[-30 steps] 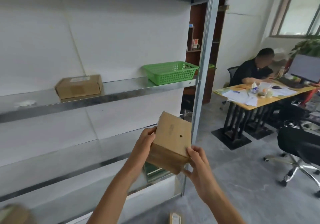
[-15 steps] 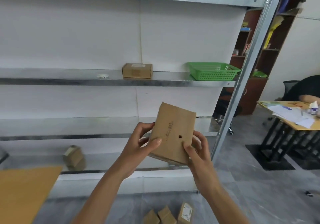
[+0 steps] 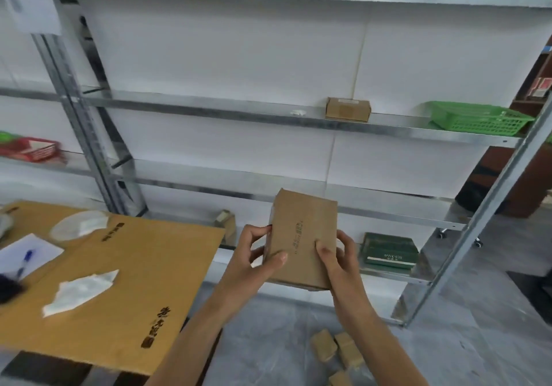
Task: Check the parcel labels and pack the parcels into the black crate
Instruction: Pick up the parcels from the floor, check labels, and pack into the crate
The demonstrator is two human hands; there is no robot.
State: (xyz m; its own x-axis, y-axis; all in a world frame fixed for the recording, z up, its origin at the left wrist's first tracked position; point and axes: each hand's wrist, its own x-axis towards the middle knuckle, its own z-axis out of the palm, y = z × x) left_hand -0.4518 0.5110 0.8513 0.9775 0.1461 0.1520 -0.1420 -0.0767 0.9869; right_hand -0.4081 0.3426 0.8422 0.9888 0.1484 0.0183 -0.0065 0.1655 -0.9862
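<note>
Several steel shelves of a grey metal rack (image 3: 209,111) fill the far side of the view, backed by white panels. At the left a wide cardboard sheet (image 3: 125,290) lies flat with dark print near its near edge; what carries it is hidden. Grey floor (image 3: 448,341) spreads below the rack.

In the middle, in front of the lower shelves and above the floor, the parcel (image 3: 301,242) is held up on end. It is a brown carton with a face bearing a faint line of print turned to the camera. The left hand (image 3: 254,263) grips its left edge, thumb laid on the front face and fingers curled round the side. The right hand (image 3: 340,263) grips the right edge the same way, thumb on the front and fingers wrapped behind.

A green mesh basket (image 3: 478,117) stands at the right end of the middle shelf. A dark green box (image 3: 389,249) sits on the lowest shelf, just right of the held parcel. A red basket (image 3: 33,149), blurred, rests on a shelf at the far left. A small brown carton (image 3: 348,109) sits on the middle shelf, well left of the green basket.

Two crumpled white bags (image 3: 80,291) lie on the cardboard sheet, with a sheet of paper (image 3: 38,251) beside them. A few small parcels (image 3: 324,345) lie close together on the floor below the hands, and another little carton (image 3: 225,224) stands on a low shelf behind the cardboard's far corner. A blue pen (image 3: 25,261) rests on the paper.
</note>
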